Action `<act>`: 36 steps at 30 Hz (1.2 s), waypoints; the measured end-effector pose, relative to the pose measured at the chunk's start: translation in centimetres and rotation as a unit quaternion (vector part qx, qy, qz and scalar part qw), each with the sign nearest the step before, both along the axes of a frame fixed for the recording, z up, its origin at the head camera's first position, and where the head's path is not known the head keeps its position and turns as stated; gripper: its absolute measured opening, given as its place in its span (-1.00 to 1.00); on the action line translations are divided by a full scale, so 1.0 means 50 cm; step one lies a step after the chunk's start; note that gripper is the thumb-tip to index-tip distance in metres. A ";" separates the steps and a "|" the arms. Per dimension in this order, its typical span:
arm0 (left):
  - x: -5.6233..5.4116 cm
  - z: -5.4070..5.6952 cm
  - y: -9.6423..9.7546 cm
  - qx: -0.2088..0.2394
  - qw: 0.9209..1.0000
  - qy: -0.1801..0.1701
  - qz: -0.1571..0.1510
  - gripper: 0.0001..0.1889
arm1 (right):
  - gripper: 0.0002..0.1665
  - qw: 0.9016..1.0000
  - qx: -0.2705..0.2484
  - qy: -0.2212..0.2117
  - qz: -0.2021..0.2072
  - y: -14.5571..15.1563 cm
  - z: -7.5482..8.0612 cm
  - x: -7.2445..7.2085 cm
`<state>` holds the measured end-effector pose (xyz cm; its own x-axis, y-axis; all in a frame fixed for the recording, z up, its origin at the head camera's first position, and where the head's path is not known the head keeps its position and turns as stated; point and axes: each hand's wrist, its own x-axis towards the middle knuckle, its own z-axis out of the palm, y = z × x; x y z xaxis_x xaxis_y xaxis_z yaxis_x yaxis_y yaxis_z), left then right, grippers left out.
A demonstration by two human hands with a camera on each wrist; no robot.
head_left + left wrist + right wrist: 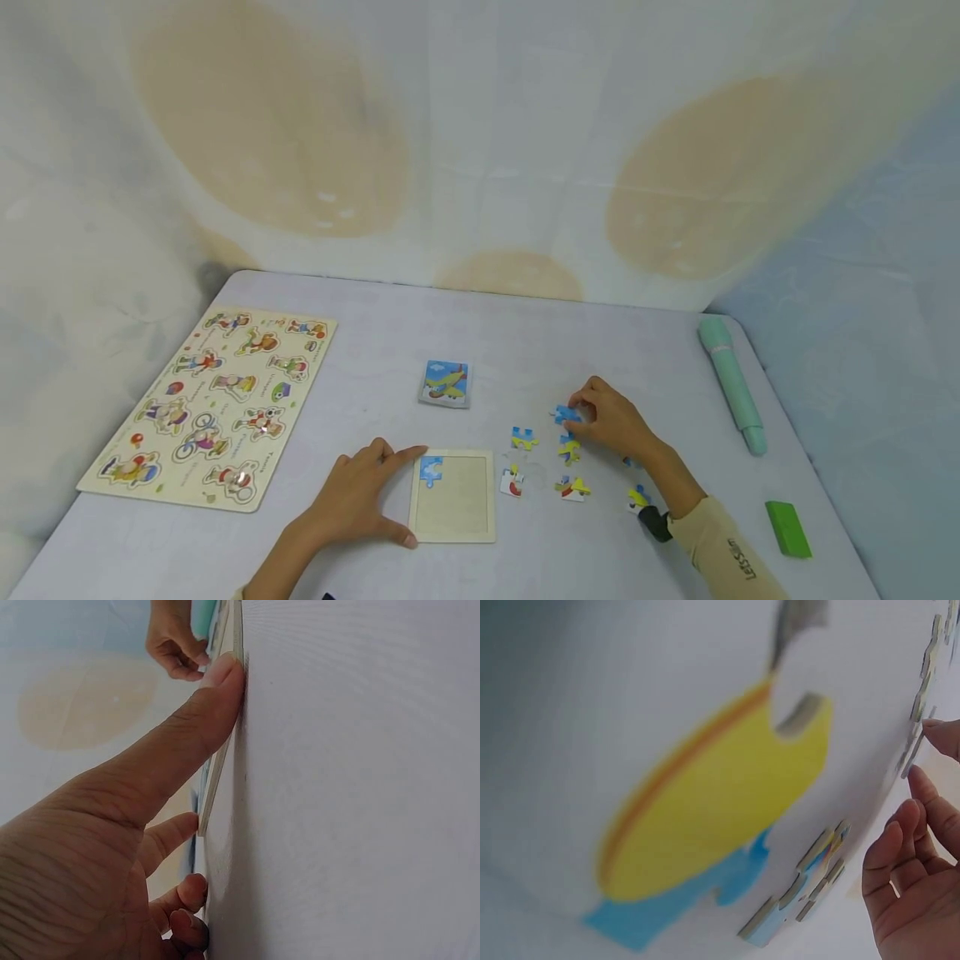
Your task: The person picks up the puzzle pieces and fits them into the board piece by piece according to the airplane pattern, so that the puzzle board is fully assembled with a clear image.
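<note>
My left hand [356, 496] is spread along the left side of a square wooden puzzle tray [491, 500]. Its straight index finger touches the upper left corner and its thumb the lower left one. A pale blue jigsaw piece [431, 472] lies in the tray's upper left corner. To the right, my right hand [611, 417] pinches a blue jigsaw piece [564, 413] between thumb and index finger, close over the table. Around it lie a blue and yellow piece [523, 438], a yellow piece [569, 450], a red and white piece [512, 481] and a yellow and red piece [573, 489].
A picture card with an airplane [446, 383] lies behind the tray. At the left is a large wooden board of figures [225, 408]. A mint green tube [733, 385] and a green block [788, 529] lie at the right. Beneath my right forearm is another yellow piece [727, 802].
</note>
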<state>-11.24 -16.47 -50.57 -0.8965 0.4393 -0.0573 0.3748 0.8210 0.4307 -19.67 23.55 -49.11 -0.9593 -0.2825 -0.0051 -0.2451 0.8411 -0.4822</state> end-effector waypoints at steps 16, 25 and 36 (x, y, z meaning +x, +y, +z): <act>0.004 -0.001 -0.003 0.010 1.000 -0.006 0.002 0.17 | -0.72 0.997 -0.069 0.020 0.031 -0.010 0.011 0.013; -0.001 0.004 0.002 0.018 1.000 -0.007 0.000 0.17 | -0.75 0.997 -0.071 -0.004 0.032 -0.044 0.023 0.024; 0.001 0.006 0.002 0.014 1.000 -0.005 0.000 0.16 | -0.77 0.995 -0.076 0.005 0.069 -0.072 0.029 0.038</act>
